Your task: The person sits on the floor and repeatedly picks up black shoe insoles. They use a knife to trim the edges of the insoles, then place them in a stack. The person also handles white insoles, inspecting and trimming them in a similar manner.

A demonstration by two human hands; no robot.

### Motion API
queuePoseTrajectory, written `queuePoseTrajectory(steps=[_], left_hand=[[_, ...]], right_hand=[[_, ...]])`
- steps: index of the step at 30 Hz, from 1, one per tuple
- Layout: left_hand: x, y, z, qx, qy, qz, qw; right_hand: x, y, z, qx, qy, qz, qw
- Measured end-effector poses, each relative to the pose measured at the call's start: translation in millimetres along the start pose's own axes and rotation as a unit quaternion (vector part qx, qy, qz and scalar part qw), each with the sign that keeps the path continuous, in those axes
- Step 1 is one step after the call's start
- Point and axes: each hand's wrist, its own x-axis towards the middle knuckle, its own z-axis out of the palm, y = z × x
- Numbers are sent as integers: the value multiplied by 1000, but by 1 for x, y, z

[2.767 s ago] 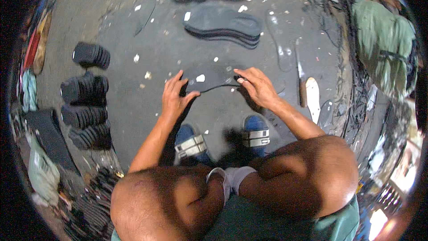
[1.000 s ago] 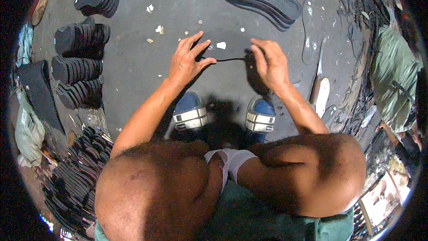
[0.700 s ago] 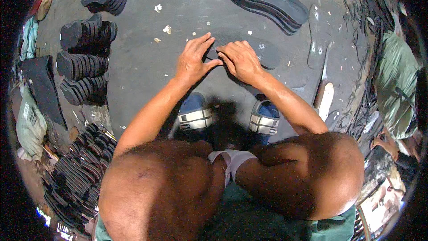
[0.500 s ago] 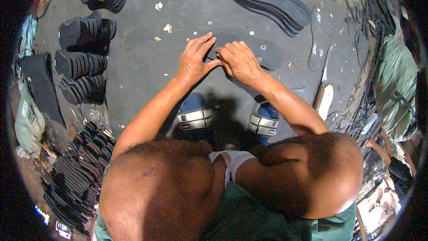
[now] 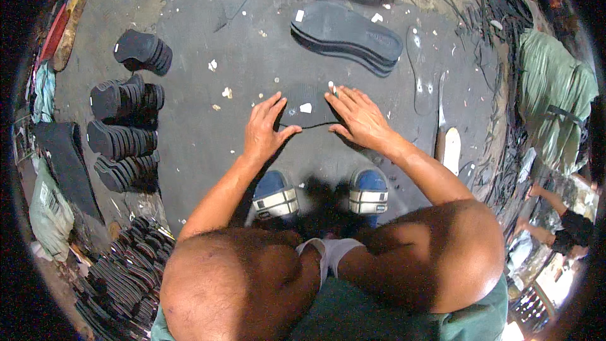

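Note:
A dark flat shoe sole (image 5: 307,95) lies on the grey ground sheet in front of me, with a small white label (image 5: 305,108) on it. Its dark colour blends with the sheet, so its outline is hard to follow beyond my hands. My left hand (image 5: 266,127) rests at its left end, fingers stretched forward and thumb along the near edge. Across from it, my right hand (image 5: 363,118) lies flat over the right end, its fingers spread and thumb pointing inward. Beyond them sits a stack of dark soles (image 5: 347,35) with a white tag (image 5: 299,16) at its left end.
On the right lie a knife with a pale handle (image 5: 450,150) and a thin sole-shaped piece (image 5: 419,72). Bundled soles (image 5: 123,139) line the left, above a heap of soles (image 5: 129,271). Blue sandals (image 5: 273,192) are on my feet. Someone's arm (image 5: 548,197) shows far right.
My hands have moved apart, and the right hand's bent fingers have straightened. The white label now shows on the sole between them. The whole view has shifted, revealing more ground ahead.

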Motion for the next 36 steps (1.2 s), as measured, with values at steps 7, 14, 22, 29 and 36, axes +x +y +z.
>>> queuePoseTrajectory(steps=[7,14,22,29,36], left_hand=[[26,21,8,-415,167,-251,858],[142,85,81,-714,-31,-385,584],[153,75,62,-650,50,-433,623],[112,35,-99,-50,13,-192,980],[82,-15,-101,-52,50,-250,965]], right_hand=[[62,62,-81,30,76,28,996],[106,175,-118,291,-120,292,903],[79,91,-59,473,-105,366,795],[27,35,-52,662,108,382,636],[7,55,-10,642,149,401,636]])
